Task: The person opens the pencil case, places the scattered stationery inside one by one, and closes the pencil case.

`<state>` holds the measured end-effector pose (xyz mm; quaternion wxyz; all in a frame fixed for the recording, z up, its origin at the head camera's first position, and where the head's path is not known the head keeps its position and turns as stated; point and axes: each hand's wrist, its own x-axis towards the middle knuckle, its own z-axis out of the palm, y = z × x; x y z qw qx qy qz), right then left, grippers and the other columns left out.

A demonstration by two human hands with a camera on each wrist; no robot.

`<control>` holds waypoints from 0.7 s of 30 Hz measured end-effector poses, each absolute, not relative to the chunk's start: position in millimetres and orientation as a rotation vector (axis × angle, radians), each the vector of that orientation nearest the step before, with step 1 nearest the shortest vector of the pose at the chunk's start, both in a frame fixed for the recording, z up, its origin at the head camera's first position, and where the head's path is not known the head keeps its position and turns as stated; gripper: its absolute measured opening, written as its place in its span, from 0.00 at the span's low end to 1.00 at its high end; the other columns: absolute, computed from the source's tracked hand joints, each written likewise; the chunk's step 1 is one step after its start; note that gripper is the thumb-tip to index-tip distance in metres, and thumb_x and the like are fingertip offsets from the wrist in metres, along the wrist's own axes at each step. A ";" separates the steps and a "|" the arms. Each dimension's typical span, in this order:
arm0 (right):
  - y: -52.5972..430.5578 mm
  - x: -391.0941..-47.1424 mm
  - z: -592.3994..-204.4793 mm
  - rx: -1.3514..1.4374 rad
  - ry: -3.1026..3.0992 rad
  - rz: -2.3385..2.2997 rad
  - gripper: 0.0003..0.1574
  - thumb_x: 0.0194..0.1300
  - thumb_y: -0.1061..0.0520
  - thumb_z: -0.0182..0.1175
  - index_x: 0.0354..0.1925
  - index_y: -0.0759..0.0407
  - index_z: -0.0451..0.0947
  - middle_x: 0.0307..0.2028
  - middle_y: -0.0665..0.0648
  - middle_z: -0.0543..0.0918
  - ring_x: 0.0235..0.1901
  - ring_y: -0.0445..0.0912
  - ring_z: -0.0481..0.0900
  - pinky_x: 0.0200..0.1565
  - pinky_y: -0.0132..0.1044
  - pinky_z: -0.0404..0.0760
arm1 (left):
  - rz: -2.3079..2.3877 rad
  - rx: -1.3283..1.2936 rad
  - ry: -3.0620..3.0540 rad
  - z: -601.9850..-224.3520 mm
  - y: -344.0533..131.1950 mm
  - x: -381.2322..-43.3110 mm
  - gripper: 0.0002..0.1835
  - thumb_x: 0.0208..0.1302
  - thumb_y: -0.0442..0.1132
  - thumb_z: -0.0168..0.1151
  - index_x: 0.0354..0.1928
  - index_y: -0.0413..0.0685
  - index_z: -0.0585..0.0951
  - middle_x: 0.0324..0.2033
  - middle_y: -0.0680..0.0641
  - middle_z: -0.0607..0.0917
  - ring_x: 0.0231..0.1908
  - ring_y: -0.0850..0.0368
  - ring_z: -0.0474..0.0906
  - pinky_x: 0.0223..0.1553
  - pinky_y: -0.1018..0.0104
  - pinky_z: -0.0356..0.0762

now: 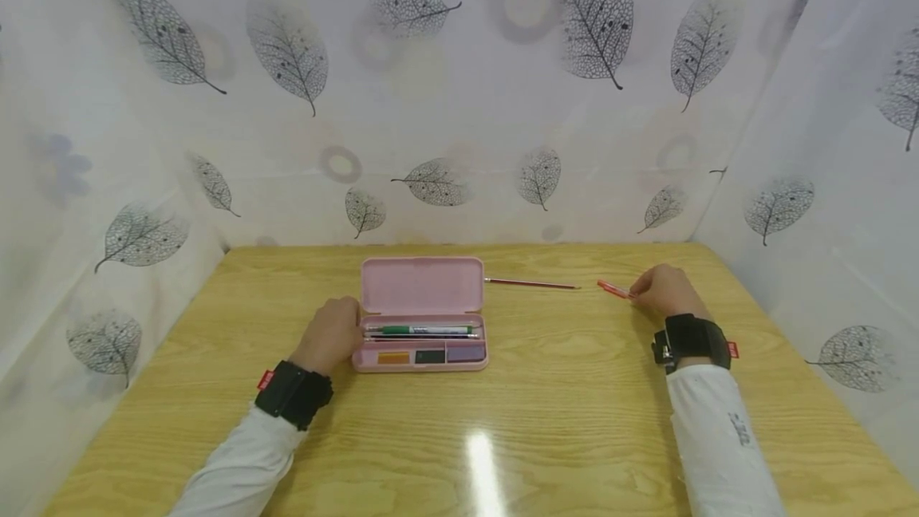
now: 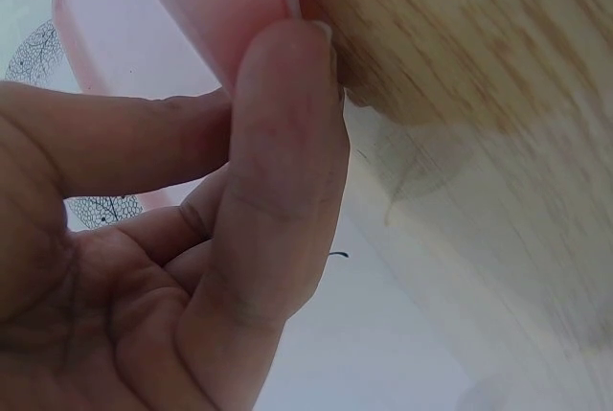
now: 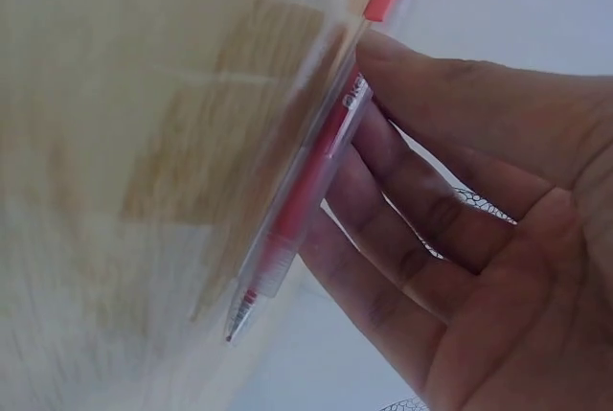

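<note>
An open pink pencil case (image 1: pixel 422 286) lies on the table with its lid folded back. My left hand (image 1: pixel 330 335) holds the case's left side; in the left wrist view, thumb and fingers pinch its pink wall (image 2: pixel 215 9). Off to the right, my right hand (image 1: pixel 668 292) pinches a red pen (image 1: pixel 613 289). The right wrist view shows the pen (image 3: pixel 311 171) to be clear-barrelled with a red core and red clip, its tip pointing down-left, close against the table. The thumb lies on one side of it, the fingers behind.
Inside the case are a green-and-white pen (image 1: pixel 420 330), a dark pencil and small orange, dark green and purple blocks (image 1: pixel 465 353). A dark red pencil (image 1: pixel 533 284) lies between the lid and the red pen. Leaf-printed curtain (image 1: pixel 431 102) encloses the wooden table (image 1: pixel 560 421).
</note>
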<state>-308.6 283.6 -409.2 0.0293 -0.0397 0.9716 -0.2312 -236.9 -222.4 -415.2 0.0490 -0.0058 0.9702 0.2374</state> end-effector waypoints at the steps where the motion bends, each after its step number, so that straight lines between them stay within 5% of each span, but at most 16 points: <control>1: 284.3 -309.1 -410.0 -0.125 3.003 -0.710 0.13 0.54 0.64 0.67 0.38 0.71 0.86 0.42 0.75 0.85 0.43 0.65 0.78 0.49 0.63 0.75 | 0.724 -0.016 2.957 -414.7 -222.5 -236.8 0.03 0.60 0.28 0.60 0.32 0.33 0.79 0.22 0.43 0.79 0.19 0.53 0.74 0.17 0.66 0.69; 21: 287.9 -311.5 -414.4 -0.058 3.027 -0.643 0.10 0.47 0.67 0.68 0.33 0.67 0.88 0.35 0.69 0.87 0.32 0.57 0.77 0.36 0.51 0.77 | 0.732 0.022 2.978 -414.6 -222.4 -235.2 0.04 0.59 0.27 0.59 0.27 0.35 0.78 0.19 0.44 0.78 0.16 0.55 0.73 0.15 0.67 0.67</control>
